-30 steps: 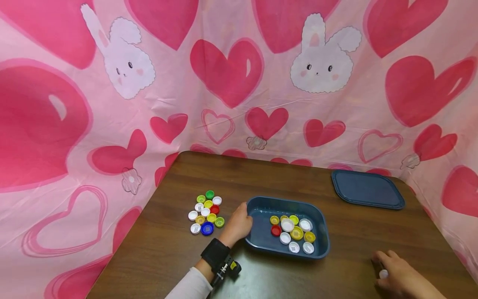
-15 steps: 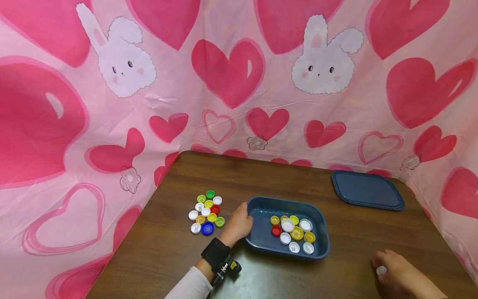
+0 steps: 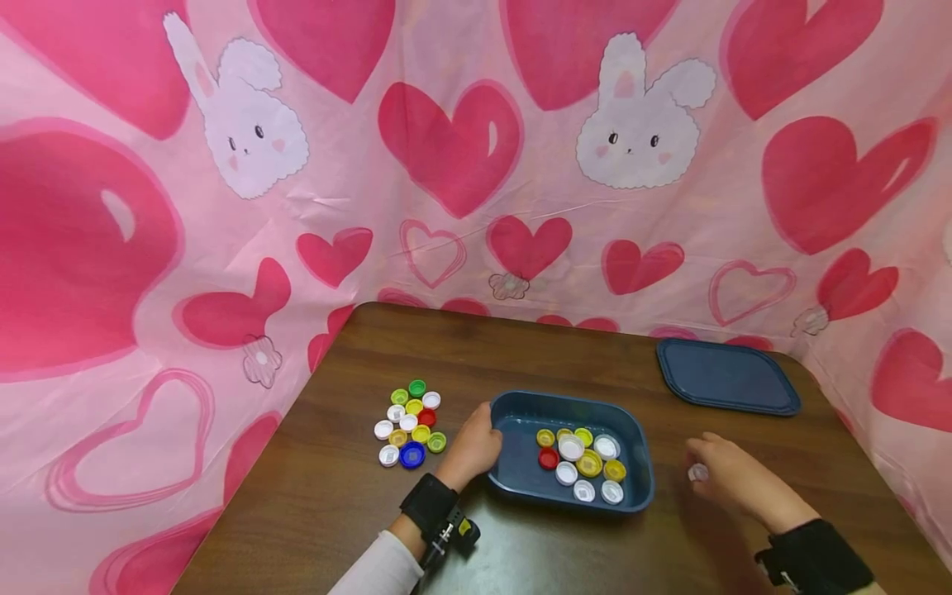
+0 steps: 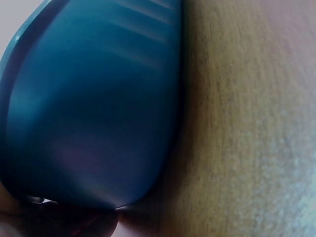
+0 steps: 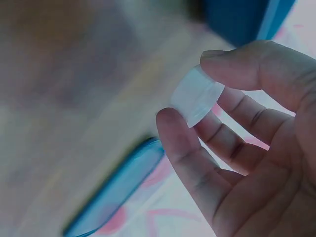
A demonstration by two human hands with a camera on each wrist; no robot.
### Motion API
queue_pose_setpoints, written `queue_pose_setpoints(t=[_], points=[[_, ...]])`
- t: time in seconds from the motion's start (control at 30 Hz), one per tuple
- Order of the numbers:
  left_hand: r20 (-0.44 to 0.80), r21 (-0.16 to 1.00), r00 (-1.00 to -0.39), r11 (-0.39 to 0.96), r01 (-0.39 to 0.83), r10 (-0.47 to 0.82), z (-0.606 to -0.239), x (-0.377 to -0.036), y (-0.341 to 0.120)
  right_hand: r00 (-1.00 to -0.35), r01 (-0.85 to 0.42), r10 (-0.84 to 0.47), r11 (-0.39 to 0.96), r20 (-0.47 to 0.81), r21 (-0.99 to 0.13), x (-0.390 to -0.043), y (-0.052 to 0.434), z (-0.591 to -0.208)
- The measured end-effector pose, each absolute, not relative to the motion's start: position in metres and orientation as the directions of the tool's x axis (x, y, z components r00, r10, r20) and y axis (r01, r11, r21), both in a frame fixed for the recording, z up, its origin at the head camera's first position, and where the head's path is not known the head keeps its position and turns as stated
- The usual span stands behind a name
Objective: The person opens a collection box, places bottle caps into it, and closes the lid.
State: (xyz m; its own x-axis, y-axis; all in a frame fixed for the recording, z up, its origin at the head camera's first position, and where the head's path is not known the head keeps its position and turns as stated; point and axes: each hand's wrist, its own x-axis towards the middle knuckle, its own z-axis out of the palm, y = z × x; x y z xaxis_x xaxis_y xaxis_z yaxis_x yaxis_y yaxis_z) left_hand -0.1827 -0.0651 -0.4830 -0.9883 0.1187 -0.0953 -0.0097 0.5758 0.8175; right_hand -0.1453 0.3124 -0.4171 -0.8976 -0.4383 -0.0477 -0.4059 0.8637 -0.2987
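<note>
My left hand (image 3: 473,449) grips the left end of a dark blue plastic container (image 3: 513,493); in the left wrist view the container's outer wall (image 4: 94,108) fills much of the picture. Inside it lie several bottle caps, among them a red cap (image 3: 548,459), a yellow cap (image 3: 589,464) and a white cap (image 3: 571,448). Over the table to the container's right, my right hand (image 3: 736,479) pinches a white bottle cap (image 5: 195,96) between thumb and fingers, as the right wrist view shows closely.
A loose group of coloured caps, with a blue cap (image 3: 412,454) at its near side, lies on the wooden table (image 3: 312,496) left of my left hand. The flat blue lid (image 3: 729,376) rests at the back right. A pink heart-patterned cloth (image 3: 454,165) hangs behind the table.
My right hand has closed on the white cap at the lower right, then carried it left and away from me, toward the container. The left hand has kept its hold on the container.
</note>
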Motion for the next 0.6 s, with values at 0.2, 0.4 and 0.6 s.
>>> queue_pose_setpoints(t=[0.2, 0.4, 0.6], points=[[-0.089, 0.821, -0.989, 0.572, -0.005, 0.119, -0.484, -0.182, -0.065, -0.884, -0.428, -0.465, 0.846, -0.047, -0.317, -0.154, 0.263, -0.401], [-0.132, 0.827, -0.985, 0.56, -0.046, 0.114, -0.482, -0.181, -0.064, -0.871, -0.371, -0.448, 0.869, -0.202, -0.328, -0.154, 0.219, -0.399], [-0.131, 0.829, -0.985, 0.558, -0.047, 0.112, -0.482, -0.181, -0.064, -0.853, -0.334, -0.445, 0.867, -0.274, -0.369, -0.15, 0.194, -0.408]])
